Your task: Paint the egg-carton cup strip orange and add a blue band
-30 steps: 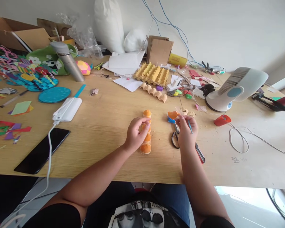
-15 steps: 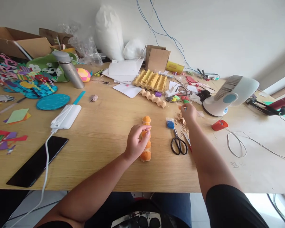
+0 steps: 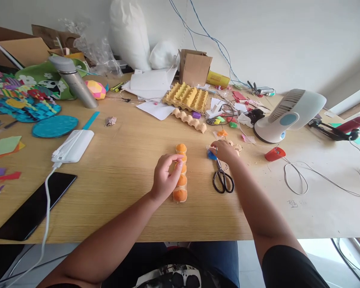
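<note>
A short egg-carton strip [image 3: 180, 195], its cups topped with orange modelling clay, lies lengthwise in front of me. My left hand [image 3: 167, 175] is at its left side, fingers curved and a small gap between thumb and forefinger over the upper cups. My right hand [image 3: 223, 151] has its fingertips on a small clear packet of blue modelling clay [image 3: 211, 155], partly covering it. Just below lie black-handled scissors [image 3: 223, 181], their blades partly under the packet and hand. Beyond the right hand sits an orange clay lump [image 3: 222, 133] on plastic wrap.
Farther back are a yellow egg tray [image 3: 186, 98] and an uncoloured carton strip [image 3: 189, 120]. A white fan [image 3: 288, 116] and red cup [image 3: 275, 154] stand right. On the left lie a power bank [image 3: 73, 146], a black phone [image 3: 34, 206] and a steel bottle [image 3: 78, 86].
My right hand has come nearer and left, from the scraps to the blue clay packet. An orange lump now shows where it was. My left hand stays by the strip; the view has shifted slightly.
</note>
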A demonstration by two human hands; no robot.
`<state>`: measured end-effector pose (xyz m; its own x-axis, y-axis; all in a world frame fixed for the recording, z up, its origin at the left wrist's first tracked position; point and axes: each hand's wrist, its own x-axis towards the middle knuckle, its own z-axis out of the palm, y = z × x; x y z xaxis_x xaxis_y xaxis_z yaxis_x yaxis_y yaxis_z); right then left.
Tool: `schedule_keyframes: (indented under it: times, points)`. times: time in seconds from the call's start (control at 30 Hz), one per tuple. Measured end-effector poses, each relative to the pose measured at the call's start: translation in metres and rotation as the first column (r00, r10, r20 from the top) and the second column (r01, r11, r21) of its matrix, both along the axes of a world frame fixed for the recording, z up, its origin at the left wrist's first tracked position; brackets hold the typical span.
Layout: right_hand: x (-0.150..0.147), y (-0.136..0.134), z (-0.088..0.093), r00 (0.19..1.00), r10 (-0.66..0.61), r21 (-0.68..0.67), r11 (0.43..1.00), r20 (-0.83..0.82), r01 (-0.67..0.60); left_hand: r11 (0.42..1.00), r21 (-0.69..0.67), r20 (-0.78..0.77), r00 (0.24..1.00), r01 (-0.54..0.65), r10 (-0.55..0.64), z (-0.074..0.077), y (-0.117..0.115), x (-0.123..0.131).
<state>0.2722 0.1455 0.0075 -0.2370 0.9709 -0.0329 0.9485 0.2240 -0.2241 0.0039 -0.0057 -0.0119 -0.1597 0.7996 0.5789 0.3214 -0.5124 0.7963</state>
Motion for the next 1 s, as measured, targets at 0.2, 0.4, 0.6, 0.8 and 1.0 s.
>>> schedule_keyframes:
  times: [0.2, 0.4, 0.6, 0.8, 1.0]
  points:
    - [0.000, 0.003, 0.001, 0.998, 0.057, -0.087, 0.995, 0.035, -0.054, 0.999, -0.042, 0.004, 1.000, -0.025, 0.025, 0.000, 0.004, -0.002]
    - [-0.001, 0.009, -0.001, 0.999, 0.026, -0.146, 0.989, 0.028, -0.021, 0.997, -0.068, 0.031, 0.999, -0.036, 0.038, -0.001, 0.004, -0.002]
    - [-0.003, -0.002, 0.008, 0.989, 0.007, -0.057, 0.998, -0.147, -0.016, 0.996, -0.083, 0.046, 0.998, -0.026, 0.030, -0.001, 0.003, -0.001]
    - [-0.036, -0.044, -0.001, 0.433, -0.188, -0.032, 0.939, -0.881, 0.342, 0.989, -0.147, 0.143, 0.990, 0.009, 0.012, -0.001, 0.002, 0.001]
    - [-0.084, -0.083, -0.030, -0.261, -0.416, -0.452, 0.887, -0.871, 0.092, 0.948, -0.314, 0.254, 0.966, 0.041, 0.043, -0.012, 0.006, 0.007]
